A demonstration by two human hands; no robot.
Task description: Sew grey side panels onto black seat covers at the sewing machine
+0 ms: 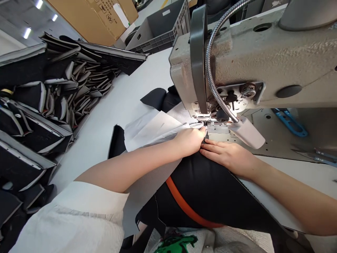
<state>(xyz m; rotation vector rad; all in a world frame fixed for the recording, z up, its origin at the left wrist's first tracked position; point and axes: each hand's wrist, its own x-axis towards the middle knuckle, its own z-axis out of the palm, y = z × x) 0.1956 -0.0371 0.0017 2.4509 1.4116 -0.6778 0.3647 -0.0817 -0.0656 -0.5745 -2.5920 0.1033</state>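
Under the lit head of a sewing machine (247,59), my left hand (191,141) is closed on the edge of a light grey and white fabric piece, its fingertips close to the presser foot (206,123). Just right of it, my right hand (229,154) lies with fingers stretched flat on a black fabric panel (205,186). An orange strip (184,207) crosses that panel, which drapes toward my lap. The white fabric (150,130) spreads left of the needle, partly beneath my left forearm. My left hand hides part of the seam edge.
Stacked black padded pieces (26,95) fill the left of the white table (86,140). Beyond stand a cardboard box (92,21) and a grey crate (163,21). A flexible lamp (247,133) hangs over my right hand. Blue thread snips (292,123) lie on the machine bed.
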